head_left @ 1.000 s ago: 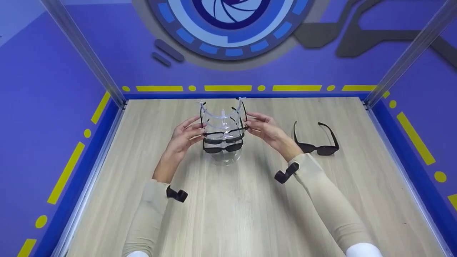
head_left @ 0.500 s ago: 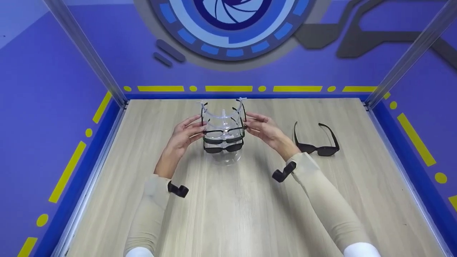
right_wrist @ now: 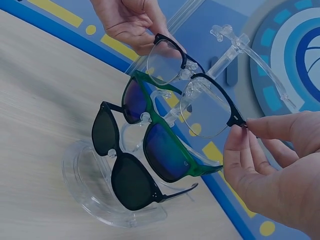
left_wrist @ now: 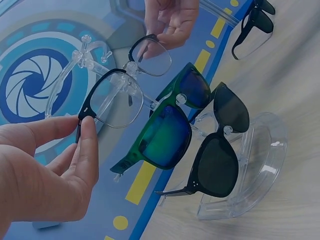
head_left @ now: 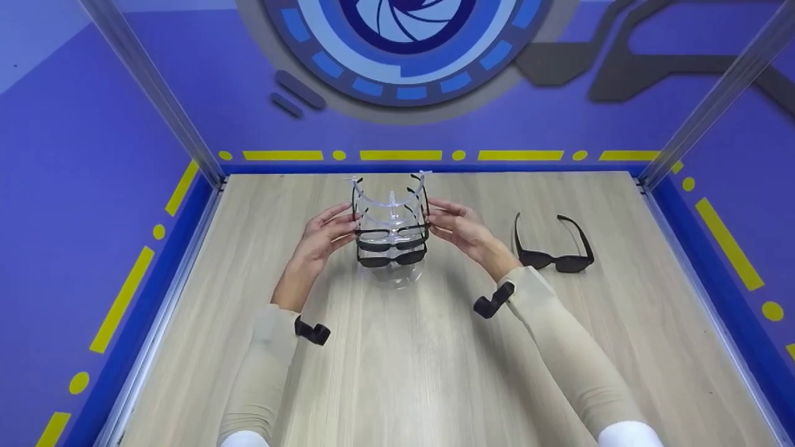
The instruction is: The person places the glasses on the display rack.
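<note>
left hand (head_left: 317, 239) and right hand (head_left: 463, 230) nearly closed, each pinching one hinge end of the clear-lensed glasses (left_wrist: 120, 100) at the top nose-rest of a transparent stand (left_wrist: 272, 150), far middle of bench (head_left: 404, 372). below: green-framed sunglasses (left_wrist: 165, 135), then black sunglasses (left_wrist: 218, 165). unfolded dark pair (head_left: 572, 264) lies right.

In the left wrist view, the top edge cuts off the loose sunglasses (left_wrist: 261, 21) and the right hand (left_wrist: 174, 21), and the fingers of the left hand (left_wrist: 52, 172) hide part of one arm of the clear glasses (left_wrist: 120, 99). The green sunglasses (right_wrist: 166, 150) cover a stretch of the stand (right_wrist: 80, 182). In the head view, the top edge crops the wall emblem (head_left: 407, 79).
</note>
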Motion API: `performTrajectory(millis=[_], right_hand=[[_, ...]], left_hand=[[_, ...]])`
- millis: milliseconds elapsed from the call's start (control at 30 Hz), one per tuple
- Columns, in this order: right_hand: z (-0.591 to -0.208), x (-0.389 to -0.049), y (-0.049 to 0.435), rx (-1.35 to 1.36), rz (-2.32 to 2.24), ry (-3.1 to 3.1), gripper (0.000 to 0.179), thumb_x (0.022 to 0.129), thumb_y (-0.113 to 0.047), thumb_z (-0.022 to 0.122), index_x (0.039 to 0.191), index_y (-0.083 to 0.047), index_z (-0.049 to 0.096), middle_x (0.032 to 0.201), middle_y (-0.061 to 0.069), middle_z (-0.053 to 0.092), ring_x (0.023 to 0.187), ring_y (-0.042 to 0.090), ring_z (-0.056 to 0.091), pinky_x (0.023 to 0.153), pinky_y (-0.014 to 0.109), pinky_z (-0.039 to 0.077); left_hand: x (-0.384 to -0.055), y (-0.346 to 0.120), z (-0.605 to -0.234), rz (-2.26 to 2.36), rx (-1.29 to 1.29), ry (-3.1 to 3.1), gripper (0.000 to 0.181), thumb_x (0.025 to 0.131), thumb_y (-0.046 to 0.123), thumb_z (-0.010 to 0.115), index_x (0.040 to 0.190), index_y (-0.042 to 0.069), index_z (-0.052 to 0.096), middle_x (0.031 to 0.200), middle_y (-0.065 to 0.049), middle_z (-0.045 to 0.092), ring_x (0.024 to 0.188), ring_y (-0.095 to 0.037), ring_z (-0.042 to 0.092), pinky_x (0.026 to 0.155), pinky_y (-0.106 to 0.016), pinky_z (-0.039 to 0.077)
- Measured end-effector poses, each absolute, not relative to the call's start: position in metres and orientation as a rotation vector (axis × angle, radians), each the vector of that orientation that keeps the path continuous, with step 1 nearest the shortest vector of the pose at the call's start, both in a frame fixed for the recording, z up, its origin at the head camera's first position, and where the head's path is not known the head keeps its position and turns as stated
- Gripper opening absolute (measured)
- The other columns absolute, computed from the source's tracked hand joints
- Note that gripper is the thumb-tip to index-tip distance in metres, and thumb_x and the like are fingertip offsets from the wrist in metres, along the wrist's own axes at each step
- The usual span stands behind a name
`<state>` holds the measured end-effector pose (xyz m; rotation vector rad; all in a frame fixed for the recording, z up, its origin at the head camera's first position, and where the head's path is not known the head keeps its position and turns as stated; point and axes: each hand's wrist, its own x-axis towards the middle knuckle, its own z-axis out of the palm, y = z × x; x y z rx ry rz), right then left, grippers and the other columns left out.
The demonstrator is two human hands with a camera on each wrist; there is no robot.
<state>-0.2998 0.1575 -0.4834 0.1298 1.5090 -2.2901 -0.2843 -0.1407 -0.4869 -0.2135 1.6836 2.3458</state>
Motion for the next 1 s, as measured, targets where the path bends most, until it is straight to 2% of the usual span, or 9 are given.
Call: performTrajectory(millis=[200, 433, 533, 700, 900, 1000], right_hand=[[-0.4824, -0.3028, 0.1566, 0.134, -2.278, 1.538, 0.052, 0.099, 0.008, 0.055, 0.15, 0.005, 0.043, 0.098, 0.0, 0.075, 0.089, 0.011, 0.07, 0.085, 0.024, 0.058], [-0.4825, -0.3023, 0.157, 0.117, -2.272, 1.538, 0.052, 0.098, 0.009, 0.055, 0.149, 0.005, 0.044, 0.1, 0.0, 0.075, 0.09, 0.012, 0.07, 0.086, 0.024, 0.057], [-0.4833, -0.3006, 0.1577, 0.117, -2.27, 1.548, 0.053, 0.098, 0.011, 0.054, 0.15, 0.005, 0.043, 0.1, 0.0, 0.075, 0.091, 0.011, 0.07, 0.086, 0.024, 0.057], [-0.4843, -0.2989, 0.1579, 0.124, -2.266, 1.531, 0.055, 0.098, 0.011, 0.053, 0.15, 0.005, 0.041, 0.1, 0.0, 0.075, 0.091, 0.011, 0.069, 0.085, 0.024, 0.057], [-0.4836, -0.2995, 0.1579, 0.108, -2.261, 1.524, 0.056, 0.098, 0.01, 0.054, 0.152, 0.004, 0.04, 0.101, 0.0, 0.075, 0.09, 0.011, 0.07, 0.095, 0.029, 0.055], [-0.4847, -0.3001, 0.1574, 0.106, -2.253, 1.529, 0.056, 0.099, 0.009, 0.053, 0.152, 0.005, 0.039, 0.1, -0.001, 0.075, 0.09, 0.01, 0.07, 0.094, 0.027, 0.056]], left_hand=[[-0.2871, -0.1383, -0.4881, 2.333, -0.232, 1.714, 0.053, 0.094, -0.005, 0.067, 0.144, 0.004, 0.055, 0.103, 0.002, 0.076, 0.09, -0.01, 0.072, 0.081, -0.023, 0.061], [-0.2874, -0.1372, -0.4897, 2.336, -0.258, 1.717, 0.051, 0.093, -0.004, 0.069, 0.142, 0.005, 0.057, 0.123, -0.013, 0.072, 0.092, -0.011, 0.072, 0.082, -0.024, 0.061], [-0.2865, -0.1366, -0.4899, 2.35, -0.241, 1.708, 0.051, 0.093, -0.004, 0.069, 0.142, 0.004, 0.057, 0.126, -0.015, 0.071, 0.092, -0.011, 0.072, 0.082, -0.023, 0.061], [-0.2849, -0.1374, -0.4904, 2.375, -0.236, 1.677, 0.05, 0.093, -0.006, 0.067, 0.141, 0.001, 0.056, 0.114, -0.009, 0.076, 0.088, -0.01, 0.073, 0.081, -0.022, 0.061], [-0.2863, -0.1385, -0.4904, 2.367, -0.222, 1.673, 0.05, 0.095, -0.006, 0.066, 0.143, 0.0, 0.054, 0.098, 0.005, 0.077, 0.088, -0.009, 0.072, 0.08, -0.021, 0.061], [-0.2866, -0.1396, -0.4912, 2.372, -0.225, 1.664, 0.05, 0.094, -0.006, 0.066, 0.143, 0.0, 0.054, 0.103, 0.0, 0.078, 0.088, -0.009, 0.073, 0.08, -0.022, 0.061]])
